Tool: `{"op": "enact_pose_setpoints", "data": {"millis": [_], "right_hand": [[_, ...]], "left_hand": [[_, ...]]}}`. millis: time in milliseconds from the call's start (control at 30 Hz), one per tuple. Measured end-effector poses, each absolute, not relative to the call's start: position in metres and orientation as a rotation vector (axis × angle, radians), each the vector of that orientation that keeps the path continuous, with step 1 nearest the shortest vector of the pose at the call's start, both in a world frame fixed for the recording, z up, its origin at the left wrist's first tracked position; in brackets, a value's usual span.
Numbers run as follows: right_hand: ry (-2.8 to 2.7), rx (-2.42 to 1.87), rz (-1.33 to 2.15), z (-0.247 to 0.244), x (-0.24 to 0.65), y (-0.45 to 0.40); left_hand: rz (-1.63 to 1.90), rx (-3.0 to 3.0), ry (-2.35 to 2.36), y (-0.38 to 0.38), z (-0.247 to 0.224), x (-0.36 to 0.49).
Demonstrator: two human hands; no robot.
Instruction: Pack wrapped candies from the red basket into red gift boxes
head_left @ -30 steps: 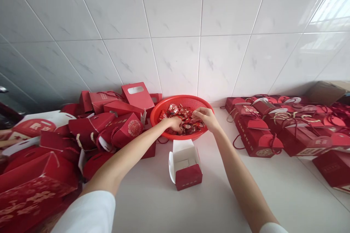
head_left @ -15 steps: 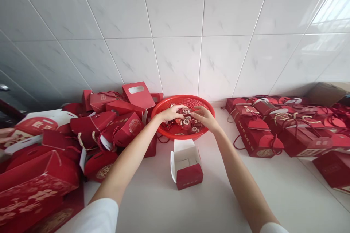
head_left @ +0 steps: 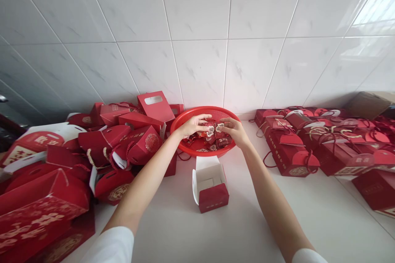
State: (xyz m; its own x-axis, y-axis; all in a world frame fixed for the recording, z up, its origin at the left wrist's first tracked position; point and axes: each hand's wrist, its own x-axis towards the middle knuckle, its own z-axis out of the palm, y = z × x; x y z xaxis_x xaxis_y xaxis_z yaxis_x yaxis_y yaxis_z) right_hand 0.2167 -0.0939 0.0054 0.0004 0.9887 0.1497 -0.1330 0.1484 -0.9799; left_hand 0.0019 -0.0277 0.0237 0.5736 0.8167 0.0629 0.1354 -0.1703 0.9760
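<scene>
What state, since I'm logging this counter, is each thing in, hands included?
Basket: upright, holding packets
Packets: loose, look wrapped
Left hand: half-curled over the packets, grip unclear
Right hand: half-curled at the packets, grip unclear
Small box: upright, open, white inside showing
Left boxes: heaped, some open
Right boxes: grouped close, most look closed
Carton: partly in view, open or closed unclear

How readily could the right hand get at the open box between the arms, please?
Probably yes: the open box stands in front of the basket, its top uncovered; the right hand need only clear the basket's rim and box's back flap.
</scene>
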Motion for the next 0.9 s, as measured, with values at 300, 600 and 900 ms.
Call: {"op": "enact_pose_setpoints", "data": {"millis": [300,600,900], "right_hand": [[-1.151,-1.001,1.165,0.008,0.211,-0.095],[-1.190,-1.003,1.287,0.013,0.201,-0.101],[-1.026,-0.926,1.298,0.005,0.201,-0.091]], "left_hand": [[0.828,1.635,0.835,-0.031,0.021,0.006],[0.907,1.690,0.747,-0.043,0.035,0.021],[0.691,1.893,0.923,-0.017,0.032,0.007]]}}
